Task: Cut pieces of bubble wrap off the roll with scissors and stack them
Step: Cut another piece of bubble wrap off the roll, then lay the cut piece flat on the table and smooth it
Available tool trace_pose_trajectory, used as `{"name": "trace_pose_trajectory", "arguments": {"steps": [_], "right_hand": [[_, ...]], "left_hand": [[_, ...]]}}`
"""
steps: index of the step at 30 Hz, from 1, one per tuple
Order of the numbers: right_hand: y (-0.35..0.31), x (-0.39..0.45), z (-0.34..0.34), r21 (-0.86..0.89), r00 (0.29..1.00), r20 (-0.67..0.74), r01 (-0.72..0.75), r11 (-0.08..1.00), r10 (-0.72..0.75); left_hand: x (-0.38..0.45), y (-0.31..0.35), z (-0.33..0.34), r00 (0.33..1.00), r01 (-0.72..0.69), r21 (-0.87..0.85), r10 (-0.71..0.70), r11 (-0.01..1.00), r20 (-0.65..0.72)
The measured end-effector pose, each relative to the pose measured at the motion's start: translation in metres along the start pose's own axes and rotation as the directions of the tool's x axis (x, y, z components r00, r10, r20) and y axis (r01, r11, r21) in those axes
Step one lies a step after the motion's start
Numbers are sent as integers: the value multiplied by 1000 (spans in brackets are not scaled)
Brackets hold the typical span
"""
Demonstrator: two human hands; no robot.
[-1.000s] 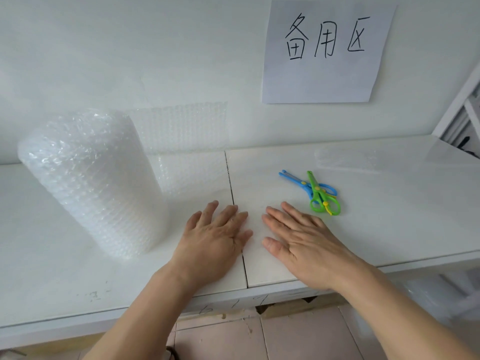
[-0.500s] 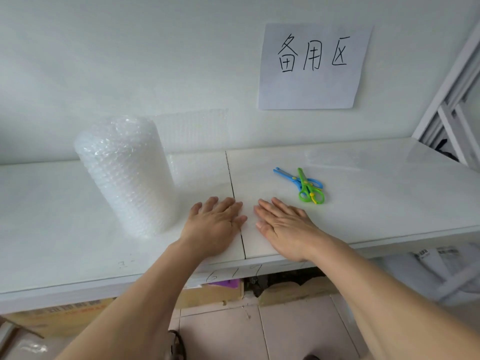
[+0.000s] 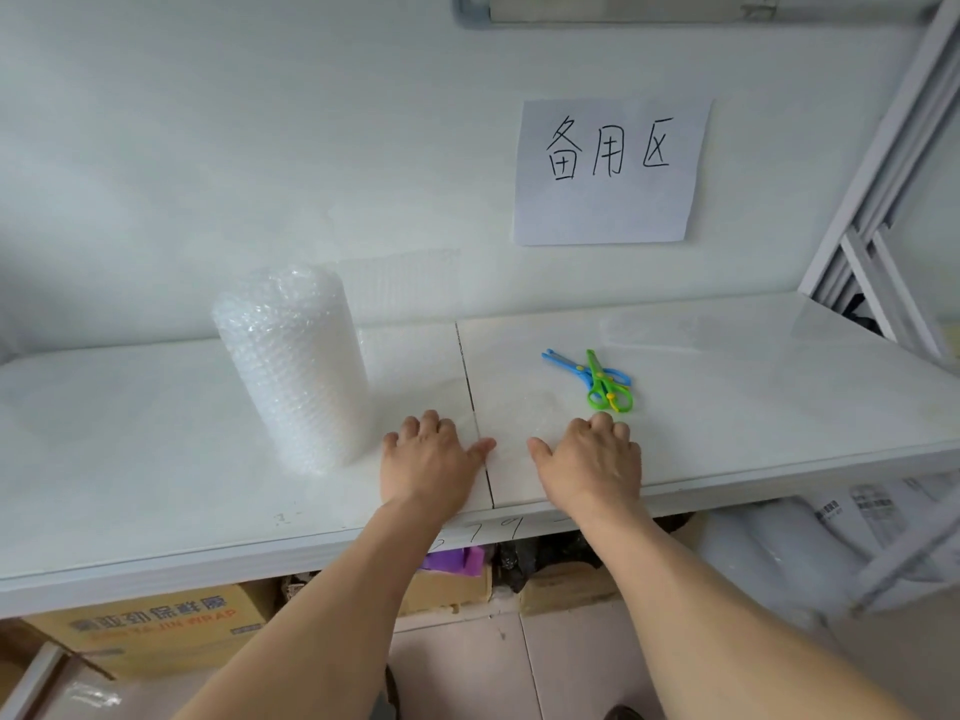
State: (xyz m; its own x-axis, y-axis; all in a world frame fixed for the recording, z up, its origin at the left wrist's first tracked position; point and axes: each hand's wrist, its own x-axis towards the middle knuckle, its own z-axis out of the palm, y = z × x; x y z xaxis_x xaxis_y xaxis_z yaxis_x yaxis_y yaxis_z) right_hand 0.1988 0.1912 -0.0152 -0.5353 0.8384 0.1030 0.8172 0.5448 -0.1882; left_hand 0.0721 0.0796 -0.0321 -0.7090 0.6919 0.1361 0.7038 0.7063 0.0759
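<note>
A tall roll of bubble wrap (image 3: pixel 291 366) stands upright on the white table (image 3: pixel 130 433), left of centre. Its loose end (image 3: pixel 410 314) runs right from the roll, along the tabletop and up the wall. Blue and green scissors (image 3: pixel 597 379) lie shut on the table, right of the seam. My left hand (image 3: pixel 431 459) rests palm down just left of the seam, close to the roll's foot. My right hand (image 3: pixel 589 459) rests palm down right of the seam, just in front of the scissors. Both have fingers together, slightly bent, thumbs pointing inward. Neither hand holds anything that I can make out.
A paper sign (image 3: pixel 608 171) hangs on the wall above the scissors. A grey metal rack (image 3: pixel 883 226) stands at the right end of the table. Cardboard boxes (image 3: pixel 150 626) and plastic bags (image 3: pixel 779 558) sit beneath the table.
The view has pulled back and risen. My hands have slid apart from the seam, and their fingers look shorter and more bent than before. The roll and scissors have not moved.
</note>
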Motion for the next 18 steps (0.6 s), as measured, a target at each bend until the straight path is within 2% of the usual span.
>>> {"name": "trace_pose_trajectory", "arguments": {"steps": [5, 8, 9, 11, 13, 15, 16, 18], "right_hand": [[-10, 0, -12, 247, 983, 132, -159, 956, 129], [-9, 5, -13, 385, 972, 197, -200, 901, 131], [-9, 7, -12, 472, 967, 219, -222, 853, 131], [-8, 10, -12, 672, 948, 290, -298, 678, 130], [-5, 10, -15, 770, 931, 349, -352, 533, 110], [0, 13, -18, 816, 932, 352, -352, 458, 87], [3, 16, -21, 831, 931, 355, -355, 428, 82], [9, 27, -26, 857, 936, 344, -347, 382, 78]], "left_hand": [[-8, -1, 0, 996, -8, -174, -7, 985, -84], [-13, -2, -4, 992, 9, -285, -44, 958, -116], [-13, 0, -7, 991, 22, -332, -65, 943, -118], [-12, 3, -12, 986, 73, -467, -133, 881, -97], [-7, 7, -17, 979, 135, -629, -200, 766, -32], [0, 11, -20, 971, 162, -742, -238, 651, 3], [4, 14, -22, 970, 162, -759, -244, 630, 4], [13, 23, -27, 973, 140, -743, -230, 654, -19]]}}
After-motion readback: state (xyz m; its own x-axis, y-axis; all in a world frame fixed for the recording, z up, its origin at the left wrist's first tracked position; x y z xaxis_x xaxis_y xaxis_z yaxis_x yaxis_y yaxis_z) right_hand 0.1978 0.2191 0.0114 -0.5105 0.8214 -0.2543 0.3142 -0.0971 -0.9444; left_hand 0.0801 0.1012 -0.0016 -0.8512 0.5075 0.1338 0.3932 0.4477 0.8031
